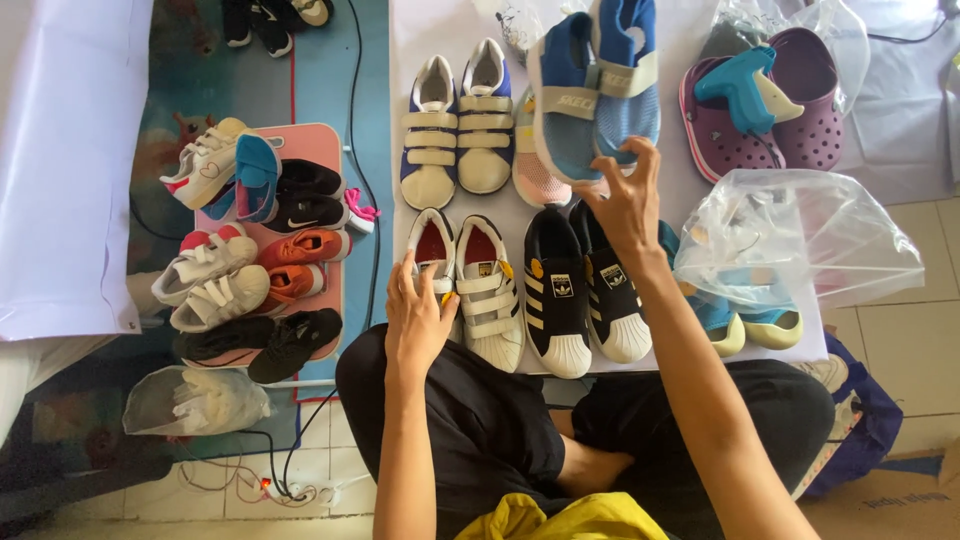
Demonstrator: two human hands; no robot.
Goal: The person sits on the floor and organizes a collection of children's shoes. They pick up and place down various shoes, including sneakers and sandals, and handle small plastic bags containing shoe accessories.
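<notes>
Item one: our right hand (pixel 628 205), forearm stretched forward and up from the lap across the white sheet (pixel 420 20), wrist raised, fingers spread with their tips pinching the heel edge of the blue slip-on shoes (pixel 595 90); the grip is closed on that pair. The pair is lifted and tilted, soles turned partly toward us, long axis running away from us, toes pointing to the far edge of the sheet.

Item two: our left hand (pixel 418 318), forearm rising straight from the lap, palm down, fingers loosely extended and resting on the heel of the white strap sneakers (pixel 470 290); the grip is open, holding nothing. These sneakers lie flat, long axis away from us, toes toward us.

Relative to the white strap sneakers: black striped sneakers (pixel 580 295) just beside them to the right; cream and navy strap shoes (pixel 458 125) beyond them; purple clogs (pixel 775 110) far right, a teal tagging gun (pixel 740 85) lying on them; a clear plastic bag (pixel 800 235) right of the black pair.
</notes>
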